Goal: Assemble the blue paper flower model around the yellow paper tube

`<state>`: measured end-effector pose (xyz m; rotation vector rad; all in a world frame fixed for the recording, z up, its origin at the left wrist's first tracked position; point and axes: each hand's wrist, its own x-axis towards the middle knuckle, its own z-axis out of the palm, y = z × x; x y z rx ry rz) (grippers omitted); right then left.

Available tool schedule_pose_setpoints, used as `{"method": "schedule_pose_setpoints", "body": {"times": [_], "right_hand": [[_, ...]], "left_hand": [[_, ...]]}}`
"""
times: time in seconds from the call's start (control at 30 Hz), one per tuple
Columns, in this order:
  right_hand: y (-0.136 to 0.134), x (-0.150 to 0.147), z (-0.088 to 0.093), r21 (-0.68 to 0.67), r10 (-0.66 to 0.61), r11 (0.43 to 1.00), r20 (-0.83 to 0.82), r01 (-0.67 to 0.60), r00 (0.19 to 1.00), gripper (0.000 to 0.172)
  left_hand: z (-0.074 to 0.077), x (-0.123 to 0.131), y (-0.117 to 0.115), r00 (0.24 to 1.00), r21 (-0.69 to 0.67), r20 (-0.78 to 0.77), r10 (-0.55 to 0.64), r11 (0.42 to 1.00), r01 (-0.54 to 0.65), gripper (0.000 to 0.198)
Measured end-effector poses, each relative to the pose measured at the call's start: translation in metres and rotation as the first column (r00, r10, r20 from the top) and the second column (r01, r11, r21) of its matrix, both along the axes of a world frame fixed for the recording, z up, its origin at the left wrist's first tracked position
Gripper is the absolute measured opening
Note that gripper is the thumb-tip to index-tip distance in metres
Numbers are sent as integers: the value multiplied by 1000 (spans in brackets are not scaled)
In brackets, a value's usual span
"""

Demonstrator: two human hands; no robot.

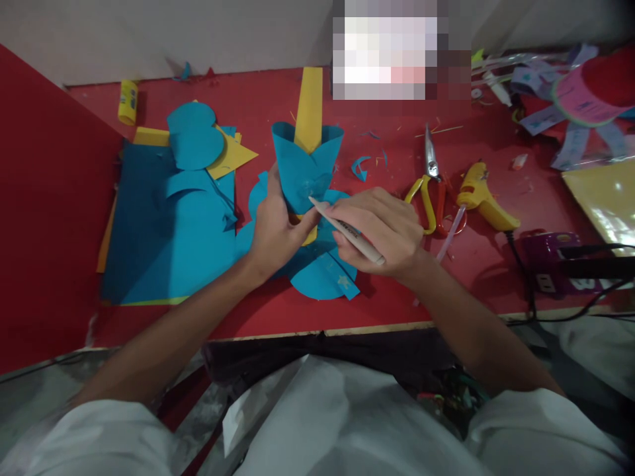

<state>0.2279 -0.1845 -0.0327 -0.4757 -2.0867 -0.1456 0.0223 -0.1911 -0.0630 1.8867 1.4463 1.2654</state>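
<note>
My left hand [278, 225] is closed around the lower part of a blue paper craft piece [302, 162], which is curled into a cup shape. A yellow paper strip [310, 99] stands up out of its open top. In my right hand [381, 228] is a white marker pen [350, 231], its tip at the blue paper's front, where a faint outline shows. Several round blue paper cut-outs [317, 284] spread below my hands, one bearing a small pale star. The blue paper's lower end is partly hidden by my fingers.
Blue sheets [143, 238], a blue heart-shaped cut-out [196, 135] and a glue stick [127, 102] lie left on the red table [238, 317]. To the right are scissors [430, 178], a yellow glue gun [483, 195] with its cord, and a purple box-like object [553, 264].
</note>
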Motion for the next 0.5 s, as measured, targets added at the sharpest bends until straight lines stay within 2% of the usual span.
{"method": "schedule_pose_setpoints", "body": {"times": [0.13, 0.37, 0.5], "right_hand": [[0, 1, 0, -6, -15, 1000, -36, 15, 999, 27], [-1, 2, 0, -8, -80, 997, -44, 80, 996, 27], [-1, 1, 2, 7, -70, 998, -48, 70, 996, 26]], "left_hand": [[1, 0, 0, 1000, 6, -2, 8, 1000, -8, 90], [3, 3, -2, 999, 26, -21, 41, 999, -41, 83], [3, 3, -2, 999, 8, -20, 29, 1000, -29, 83]]}}
